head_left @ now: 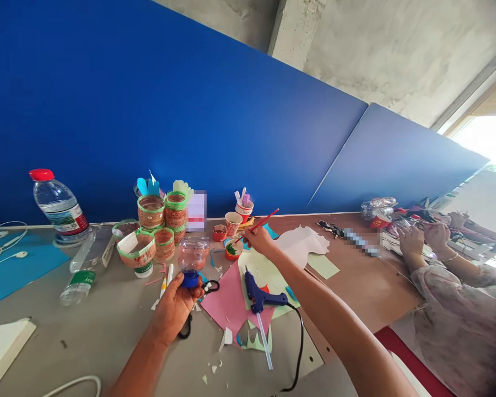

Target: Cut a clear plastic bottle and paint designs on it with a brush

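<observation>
My left hand (176, 303) is closed around the blue cap of a clear plastic bottle piece (194, 252), cap downward. A slim red paintbrush (267, 219) is pinched in my right hand (258, 240). Its lower end points into a small cut paper cup (233, 251) with green paint inside; the tip is hard to make out. Beside that cup stand another small red cup (220, 233) and a taller paper cup (233, 223). Scissors (210, 286) lie partly hidden behind my left hand.
A blue glue gun (260, 295) with a cord lies on coloured paper sheets (223, 298). Brown containers with green rims (151, 212) are stacked at left, near a large red-capped bottle (60, 204). Another person's hands (413, 242) work at right. A blue partition (169, 110) stands behind.
</observation>
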`<state>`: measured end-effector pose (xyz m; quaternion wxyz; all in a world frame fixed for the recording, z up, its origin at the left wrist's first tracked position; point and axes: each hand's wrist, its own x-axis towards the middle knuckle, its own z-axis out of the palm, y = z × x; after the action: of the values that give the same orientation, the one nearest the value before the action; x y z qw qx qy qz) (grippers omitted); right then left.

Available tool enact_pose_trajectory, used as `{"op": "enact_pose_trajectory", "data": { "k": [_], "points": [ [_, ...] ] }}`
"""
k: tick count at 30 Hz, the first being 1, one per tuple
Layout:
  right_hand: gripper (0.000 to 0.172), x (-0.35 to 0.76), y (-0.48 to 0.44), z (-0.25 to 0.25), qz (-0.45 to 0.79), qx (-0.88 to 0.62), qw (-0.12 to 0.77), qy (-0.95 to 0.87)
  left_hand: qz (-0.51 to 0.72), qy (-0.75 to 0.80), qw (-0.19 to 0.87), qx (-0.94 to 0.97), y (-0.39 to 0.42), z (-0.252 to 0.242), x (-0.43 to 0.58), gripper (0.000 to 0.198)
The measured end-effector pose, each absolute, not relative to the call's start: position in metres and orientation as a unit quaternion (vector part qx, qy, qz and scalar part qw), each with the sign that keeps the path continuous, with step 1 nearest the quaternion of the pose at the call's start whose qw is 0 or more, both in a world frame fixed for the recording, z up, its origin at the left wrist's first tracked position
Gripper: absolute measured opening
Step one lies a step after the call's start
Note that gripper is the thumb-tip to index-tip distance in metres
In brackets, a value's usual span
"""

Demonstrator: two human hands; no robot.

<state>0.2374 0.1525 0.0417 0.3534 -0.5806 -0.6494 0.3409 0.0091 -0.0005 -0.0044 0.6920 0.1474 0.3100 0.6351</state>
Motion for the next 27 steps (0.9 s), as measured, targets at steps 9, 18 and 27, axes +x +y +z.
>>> {"op": "enact_pose_trajectory", "data": {
  "k": [9, 18, 27],
  "points": [
    [0.028, 0.261, 0.139, 0.067, 0.469, -0.530, 0.478, -0.521, 0.633, 0.296, 0.700, 0.149, 0.000, -0.007, 0.009, 0.018],
    [0.021, 0.257, 0.072, 0.076, 0.643, -0.379, 0.557, -0.365, 0.643, 0.279, 0.692, 0.174, -0.002, -0.005, 0.011, 0.023],
    [0.013, 0.214, 0.031, 0.056, 0.638, -0.264, 0.613, -0.384, 0.648, 0.285, 0.683, 0.178, -0.006, -0.003, 0.011, 0.024]
  ]
}}
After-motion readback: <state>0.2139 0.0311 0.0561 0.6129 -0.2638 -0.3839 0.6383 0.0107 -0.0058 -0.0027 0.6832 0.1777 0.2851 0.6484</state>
